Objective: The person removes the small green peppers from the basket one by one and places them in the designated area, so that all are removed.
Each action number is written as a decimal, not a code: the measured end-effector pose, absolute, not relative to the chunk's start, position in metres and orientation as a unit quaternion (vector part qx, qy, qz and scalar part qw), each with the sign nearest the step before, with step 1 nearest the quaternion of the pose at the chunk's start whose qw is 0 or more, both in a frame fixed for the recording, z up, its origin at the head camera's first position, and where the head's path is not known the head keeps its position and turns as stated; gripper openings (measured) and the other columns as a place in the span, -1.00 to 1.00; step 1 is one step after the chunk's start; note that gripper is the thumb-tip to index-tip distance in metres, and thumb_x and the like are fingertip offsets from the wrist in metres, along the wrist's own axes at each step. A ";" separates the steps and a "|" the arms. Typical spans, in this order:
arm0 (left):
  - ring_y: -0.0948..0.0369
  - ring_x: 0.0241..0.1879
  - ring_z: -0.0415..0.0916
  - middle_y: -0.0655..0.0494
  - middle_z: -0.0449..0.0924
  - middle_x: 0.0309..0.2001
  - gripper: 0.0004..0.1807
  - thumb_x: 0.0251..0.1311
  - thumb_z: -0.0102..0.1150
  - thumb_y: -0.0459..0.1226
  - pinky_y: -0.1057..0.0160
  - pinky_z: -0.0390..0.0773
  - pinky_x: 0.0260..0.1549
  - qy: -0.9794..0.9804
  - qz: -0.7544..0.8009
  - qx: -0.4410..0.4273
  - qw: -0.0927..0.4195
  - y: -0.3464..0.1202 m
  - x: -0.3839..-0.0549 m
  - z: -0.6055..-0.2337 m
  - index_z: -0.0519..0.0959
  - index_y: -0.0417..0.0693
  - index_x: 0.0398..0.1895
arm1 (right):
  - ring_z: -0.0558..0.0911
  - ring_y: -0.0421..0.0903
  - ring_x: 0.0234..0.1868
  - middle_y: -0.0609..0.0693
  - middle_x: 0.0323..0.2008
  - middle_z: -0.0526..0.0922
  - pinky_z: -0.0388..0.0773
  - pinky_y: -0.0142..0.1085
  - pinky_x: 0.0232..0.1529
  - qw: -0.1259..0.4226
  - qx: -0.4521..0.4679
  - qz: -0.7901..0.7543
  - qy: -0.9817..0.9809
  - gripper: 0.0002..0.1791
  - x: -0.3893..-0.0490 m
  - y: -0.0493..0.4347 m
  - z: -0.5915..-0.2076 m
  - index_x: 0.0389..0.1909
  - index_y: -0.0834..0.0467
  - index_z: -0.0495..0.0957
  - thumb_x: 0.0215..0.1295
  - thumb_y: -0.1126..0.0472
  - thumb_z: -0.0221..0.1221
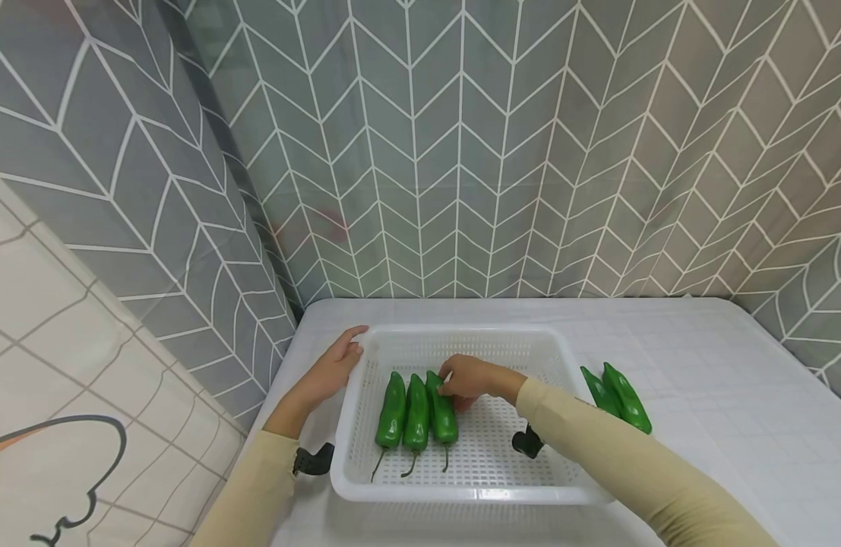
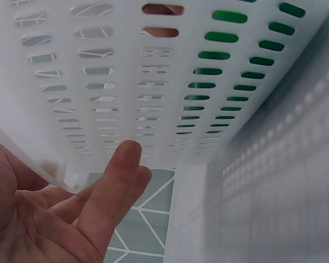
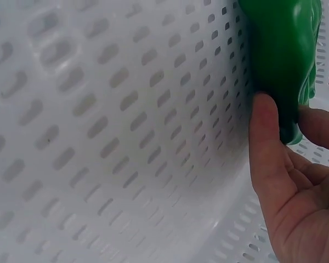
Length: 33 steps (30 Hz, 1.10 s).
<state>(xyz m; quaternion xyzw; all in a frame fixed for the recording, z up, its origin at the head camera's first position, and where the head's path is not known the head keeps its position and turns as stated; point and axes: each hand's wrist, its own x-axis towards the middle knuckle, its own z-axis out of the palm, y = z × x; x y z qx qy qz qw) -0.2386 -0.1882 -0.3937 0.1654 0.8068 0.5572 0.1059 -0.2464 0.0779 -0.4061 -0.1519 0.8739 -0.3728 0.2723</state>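
Side by side in a white perforated plastic basket [image 1: 509, 495] lie three long green peppers, their stems toward me. My right hand [image 1: 469, 377] pinches the rightmost green pepper [image 1: 444, 418] near its far tip. The right wrist view shows thumb and a finger on either side of that pepper [image 3: 279, 49], low against the perforated floor. At the basket's left rim is my left hand [image 1: 333, 372]. In the left wrist view its thumb goes over the rim, while the other fingers [image 2: 118, 181] lie beneath it along the outer wall.
Two more green peppers [image 1: 625, 399] lie on the white-covered table [image 1: 721, 395] right of the basket, partly behind my right sleeve. A grey chevron-patterned curtain [image 1: 461, 190] hangs behind the table and along its left side. Dark wrist mounts [image 1: 527, 441] stick out below both hands.
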 end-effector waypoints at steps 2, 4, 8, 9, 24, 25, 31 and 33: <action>0.07 -0.18 0.50 -0.15 0.35 0.06 -0.53 0.37 -0.33 -0.21 0.12 0.52 -0.30 0.808 0.557 0.161 0.103 -0.190 -0.243 -0.400 -0.03 0.01 0.32 | 0.61 -0.02 -0.53 0.10 -0.47 0.57 0.55 -0.23 -0.53 0.274 -0.152 -0.372 0.874 -0.69 -0.246 0.078 -0.406 -0.09 0.39 0.43 0.14 0.35 0.13; 0.08 -0.19 0.51 -0.13 0.35 0.06 -0.52 0.37 -0.33 -0.19 0.14 0.52 -0.31 0.810 0.554 0.162 0.101 -0.191 -0.245 -0.404 -0.03 0.03 0.33 | 0.61 -0.02 -0.53 0.10 -0.47 0.57 0.55 -0.23 -0.52 0.275 -0.151 -0.370 0.874 -0.69 -0.246 0.079 -0.405 -0.09 0.37 0.43 0.14 0.34 0.13; 0.06 -0.20 0.51 -0.17 0.34 0.06 -0.52 0.37 -0.33 -0.20 0.13 0.52 -0.32 0.808 0.557 0.163 0.102 -0.192 -0.247 -0.406 -0.04 0.02 0.33 | 0.60 -0.01 -0.53 0.11 -0.47 0.57 0.56 -0.21 -0.52 0.277 -0.147 -0.371 0.874 -0.68 -0.247 0.080 -0.401 -0.06 0.36 0.42 0.15 0.35 0.12; 0.05 -0.20 0.50 -0.18 0.33 0.07 -0.52 0.38 -0.34 -0.20 0.12 0.52 -0.32 0.807 0.557 0.165 0.104 -0.192 -0.247 -0.406 -0.04 0.02 0.33 | 0.60 -0.01 -0.52 0.12 -0.47 0.57 0.56 -0.21 -0.52 0.277 -0.146 -0.372 0.874 -0.68 -0.247 0.081 -0.400 -0.06 0.36 0.42 0.15 0.35 0.11; 0.09 -0.21 0.51 -0.06 0.37 0.02 -0.53 0.37 -0.32 -0.17 0.11 0.51 -0.28 0.810 0.555 0.163 0.098 -0.191 -0.245 -0.407 -0.02 0.10 0.32 | 0.60 -0.06 -0.53 0.09 -0.44 0.56 0.56 -0.23 -0.51 0.266 -0.146 -0.351 0.886 -0.66 -0.249 0.087 -0.394 -0.01 0.31 0.43 0.16 0.35 0.10; 0.09 -0.21 0.51 -0.06 0.37 0.02 -0.53 0.37 -0.32 -0.17 0.11 0.51 -0.28 0.809 0.555 0.164 0.098 -0.191 -0.246 -0.407 -0.02 0.09 0.32 | 0.60 -0.07 -0.53 0.09 -0.43 0.56 0.56 -0.23 -0.51 0.265 -0.147 -0.351 0.886 -0.65 -0.249 0.088 -0.393 -0.01 0.31 0.43 0.16 0.35 0.10; 0.08 -0.20 0.51 -0.08 0.37 0.03 -0.53 0.37 -0.32 -0.18 0.12 0.51 -0.28 0.809 0.556 0.166 0.097 -0.191 -0.246 -0.406 -0.03 0.09 0.32 | 0.60 -0.06 -0.50 0.11 -0.39 0.56 0.56 -0.24 -0.52 0.259 -0.151 -0.358 0.884 -0.64 -0.248 0.092 -0.389 0.01 0.33 0.42 0.17 0.35 0.10; 0.09 -0.19 0.51 -0.08 0.36 0.04 -0.53 0.37 -0.33 -0.17 0.12 0.51 -0.28 0.809 0.554 0.168 0.099 -0.191 -0.246 -0.406 -0.03 0.10 0.32 | 0.60 -0.06 -0.49 0.12 -0.37 0.55 0.56 -0.24 -0.52 0.258 -0.152 -0.359 0.884 -0.64 -0.248 0.093 -0.386 0.01 0.33 0.41 0.17 0.35 0.10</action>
